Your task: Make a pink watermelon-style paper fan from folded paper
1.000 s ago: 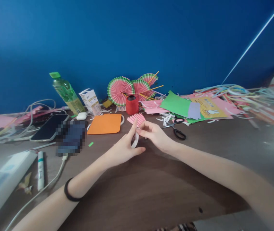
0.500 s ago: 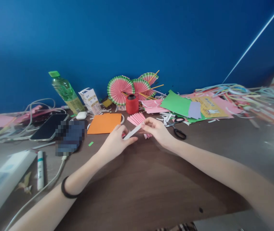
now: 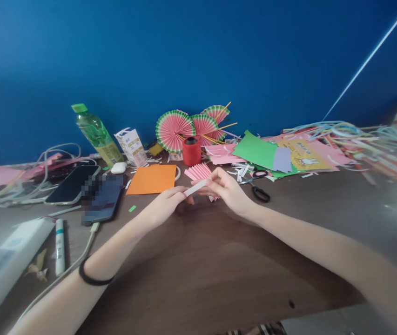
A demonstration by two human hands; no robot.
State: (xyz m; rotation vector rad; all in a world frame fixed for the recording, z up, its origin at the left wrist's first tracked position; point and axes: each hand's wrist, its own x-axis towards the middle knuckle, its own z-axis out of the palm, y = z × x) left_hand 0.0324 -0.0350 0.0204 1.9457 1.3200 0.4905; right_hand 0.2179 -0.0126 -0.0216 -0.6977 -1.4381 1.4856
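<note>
Both hands meet over the middle of the brown table (image 3: 219,274). My left hand (image 3: 165,204) pinches one end of a short white paper strip (image 3: 195,188). My right hand (image 3: 226,190) pinches the other end of the strip, fingers closed. Just behind the hands lies a pink pleated paper fan (image 3: 200,171), partly hidden by my right hand. A black band sits on my left wrist.
Black scissors (image 3: 258,188) lie right of my right hand. An orange sheet (image 3: 152,179), a red spool (image 3: 191,151), pink-and-green paper fans (image 3: 175,130), a green bottle (image 3: 97,135), a carton (image 3: 131,146), phones (image 3: 70,184), cables and a glue stick (image 3: 59,246) lie left; coloured papers (image 3: 282,156) at right.
The white strip, curled between my hands a second ago, now lies stretched straight between them. My left hand has slid left and lower; my right hand has risen slightly.
</note>
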